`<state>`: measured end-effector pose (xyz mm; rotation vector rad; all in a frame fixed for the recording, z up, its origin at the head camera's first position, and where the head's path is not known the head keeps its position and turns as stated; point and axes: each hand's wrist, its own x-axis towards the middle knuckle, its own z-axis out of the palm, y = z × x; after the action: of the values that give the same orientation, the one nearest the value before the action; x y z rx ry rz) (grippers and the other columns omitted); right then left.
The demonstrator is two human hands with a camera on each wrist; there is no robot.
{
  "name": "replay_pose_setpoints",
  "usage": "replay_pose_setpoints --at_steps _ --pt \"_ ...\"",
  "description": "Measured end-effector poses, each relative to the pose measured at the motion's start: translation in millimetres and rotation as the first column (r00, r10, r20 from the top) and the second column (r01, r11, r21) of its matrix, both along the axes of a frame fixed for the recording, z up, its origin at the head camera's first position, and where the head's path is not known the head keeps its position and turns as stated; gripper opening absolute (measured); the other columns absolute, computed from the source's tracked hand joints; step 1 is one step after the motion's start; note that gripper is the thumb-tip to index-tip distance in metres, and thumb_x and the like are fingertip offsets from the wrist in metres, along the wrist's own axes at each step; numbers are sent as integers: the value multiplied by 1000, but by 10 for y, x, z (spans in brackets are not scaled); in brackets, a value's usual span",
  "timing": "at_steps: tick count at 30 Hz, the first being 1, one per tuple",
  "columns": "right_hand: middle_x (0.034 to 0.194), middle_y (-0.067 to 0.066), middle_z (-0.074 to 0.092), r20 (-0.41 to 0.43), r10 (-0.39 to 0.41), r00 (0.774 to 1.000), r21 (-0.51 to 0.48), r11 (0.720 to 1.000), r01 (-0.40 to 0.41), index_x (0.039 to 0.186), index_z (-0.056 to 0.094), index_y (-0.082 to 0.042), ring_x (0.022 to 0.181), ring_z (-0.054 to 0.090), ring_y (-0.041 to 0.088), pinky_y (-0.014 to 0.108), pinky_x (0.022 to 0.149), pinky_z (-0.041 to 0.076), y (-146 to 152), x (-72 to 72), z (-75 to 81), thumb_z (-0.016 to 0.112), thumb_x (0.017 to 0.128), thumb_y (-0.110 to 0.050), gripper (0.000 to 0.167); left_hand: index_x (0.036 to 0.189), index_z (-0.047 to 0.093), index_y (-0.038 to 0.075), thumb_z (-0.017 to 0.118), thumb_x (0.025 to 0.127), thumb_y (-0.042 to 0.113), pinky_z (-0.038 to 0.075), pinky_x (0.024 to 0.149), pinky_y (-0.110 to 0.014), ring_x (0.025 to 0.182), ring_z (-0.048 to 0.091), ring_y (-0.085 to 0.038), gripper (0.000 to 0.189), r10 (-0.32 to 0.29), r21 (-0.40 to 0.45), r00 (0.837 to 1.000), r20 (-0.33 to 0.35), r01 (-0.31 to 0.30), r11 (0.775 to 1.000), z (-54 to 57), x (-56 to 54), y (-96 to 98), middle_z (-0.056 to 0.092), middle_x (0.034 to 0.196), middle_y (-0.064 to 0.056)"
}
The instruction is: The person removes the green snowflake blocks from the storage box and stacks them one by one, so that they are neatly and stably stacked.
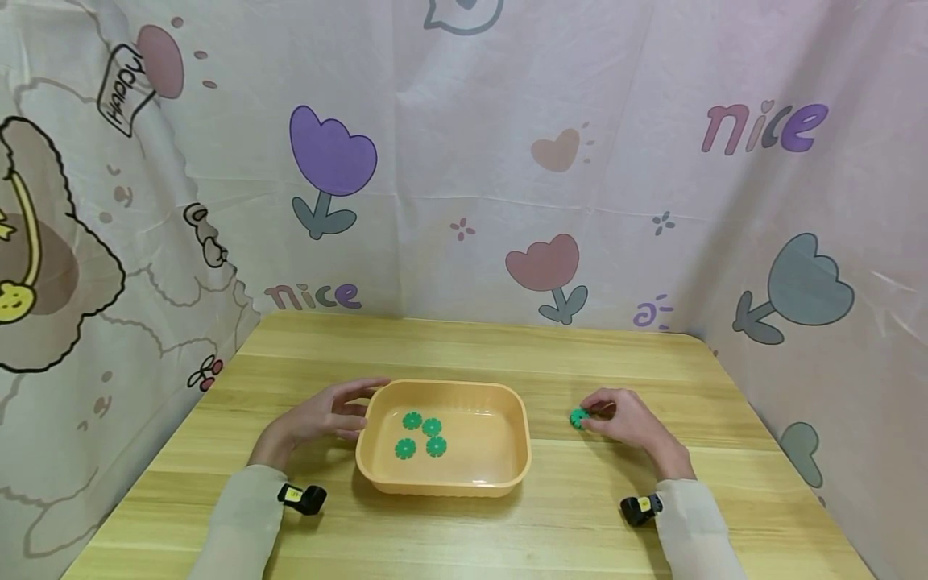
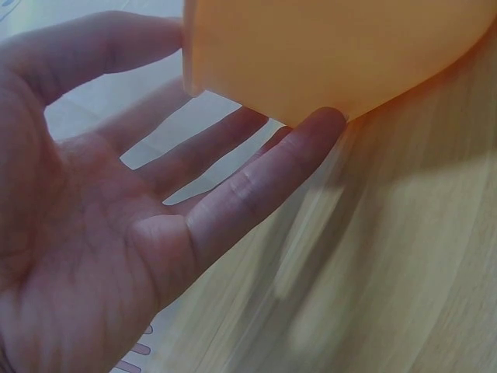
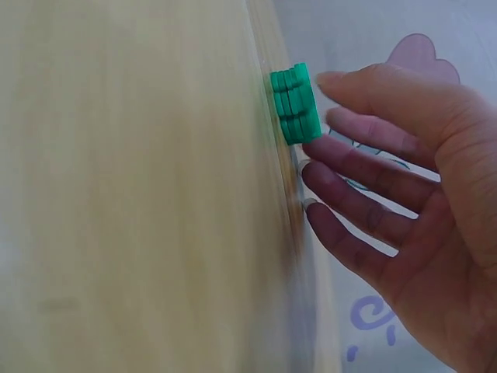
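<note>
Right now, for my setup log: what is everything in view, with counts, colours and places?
Wood-grain table: one, yellowish, foreground
Rectangular tray: one, yellow-orange, on the table
Notched discs: four, green, in the tray's left half
Notched-disc stack: one (pieces not countable), green, right of the tray
Printed cloth: at least one, whitish, behind and beside the table
Wrist cameras: two, black, lower left and lower right
Sleeves: two, off-white, beside the wrist cameras
Left hand: one, bare, at the tray's left end
Right hand: one, bare, at the stack

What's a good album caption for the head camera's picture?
Left hand touching an orange tray of four green pieces; right hand at a green stack.
</note>
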<state>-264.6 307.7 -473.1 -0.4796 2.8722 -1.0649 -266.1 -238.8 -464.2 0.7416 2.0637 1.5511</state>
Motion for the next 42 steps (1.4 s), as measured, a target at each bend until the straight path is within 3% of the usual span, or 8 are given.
replay_pose_setpoints --at_steps 5,17,29,34,42 --pt "110 11 75 -4 -14 1000 -19 1000 13 113 74 -3 101 70 25 40 90 62 -22 22 59 83 86 -20 33 161 30 6 66 96 12 63 92 -40 134 54 -49 74 1 -6 1000 -1 -1 1000 5 3 -2 37 157 -34" --pt "115 19 75 -122 93 988 -34 995 -98 115 73 2 105 70 38 52 92 60 -285 81 316 82 87 -15 34 161 29 4 65 96 12 63 92 -41 133 54 -51 75 -2 0 1000 -8 2 1000 17 12 8 37 157 -35" --pt "115 17 75 -113 218 969 -81 970 -228 115 74 -4 104 70 37 52 94 59 -782 136 563 81 86 -16 32 161 29 4 66 96 12 63 91 -41 134 53 -51 75 1 -7 1000 -8 -1 1000 13 5 6 36 157 -35" --pt "112 16 76 -130 264 956 -66 960 -274 114 74 0 99 72 29 46 91 62 -1004 163 595 81 85 -12 33 161 29 4 66 96 12 63 91 -40 134 53 -51 75 2 -9 1000 -10 -2 1000 12 5 8 37 157 -35" --pt "112 19 75 -120 324 939 -104 936 -336 113 73 1 99 71 36 41 91 63 -1323 223 592 80 86 -8 30 161 30 5 65 96 11 63 92 -40 133 54 -50 74 -3 -6 1000 -12 3 1000 8 3 3 37 157 -35"
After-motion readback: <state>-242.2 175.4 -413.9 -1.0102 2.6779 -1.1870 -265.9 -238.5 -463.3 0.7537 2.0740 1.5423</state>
